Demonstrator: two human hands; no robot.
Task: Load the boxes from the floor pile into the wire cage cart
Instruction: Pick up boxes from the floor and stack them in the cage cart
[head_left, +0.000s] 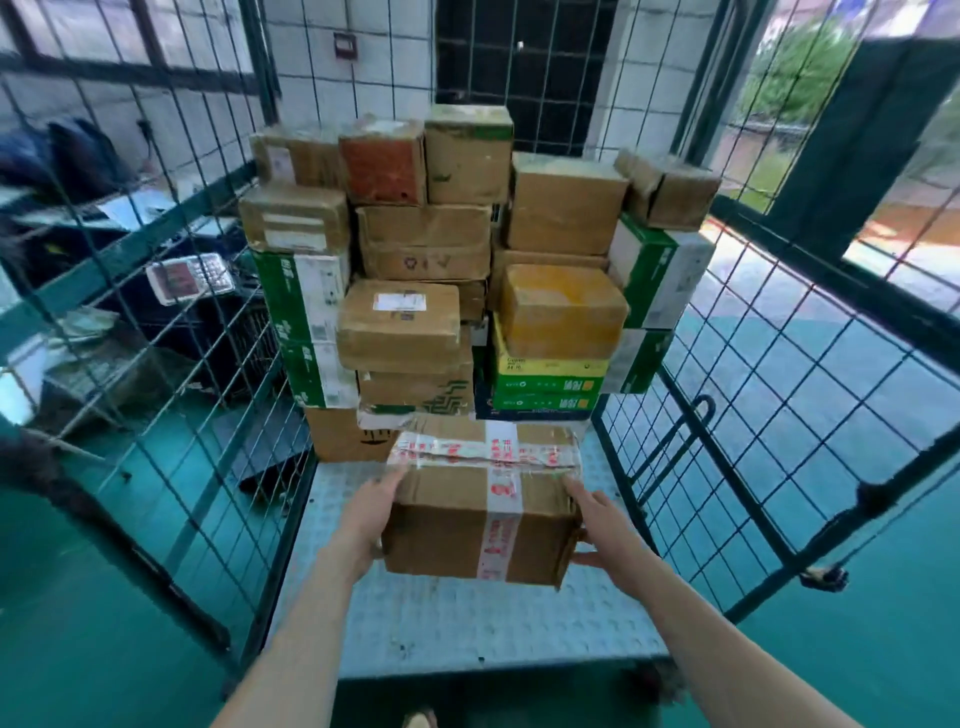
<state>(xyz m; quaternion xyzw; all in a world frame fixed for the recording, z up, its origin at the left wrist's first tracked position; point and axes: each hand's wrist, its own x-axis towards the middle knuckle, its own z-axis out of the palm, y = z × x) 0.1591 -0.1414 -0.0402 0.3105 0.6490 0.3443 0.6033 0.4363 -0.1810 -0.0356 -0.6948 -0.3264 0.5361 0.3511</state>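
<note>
Two hands on a taped box (483, 519).
I see my left hand (371, 512) and right hand (605, 530) flat against its sides, fingers straight, inside the wire cart (441, 623).

**Obscured and unreadable items, head view**

I cannot tell whether the taped box (480, 514) sits on the cart deck (467, 623) or hangs clear of it, as its underside and far face are hidden. The palm of the left hand (371, 512) is out of sight against the box's left side, and both forearms are cut off by the near edge. The box covers the foot of the stacked boxes (426, 239) behind it. Print on the shipping label (400, 301) and on the tape (498, 525) is too smeared to read. The clutter (187, 278) beyond the left mesh wall (156, 364) is blurred and I cannot name it. A tan shape (418, 719) at the near edge is cut off and unidentified.
</note>
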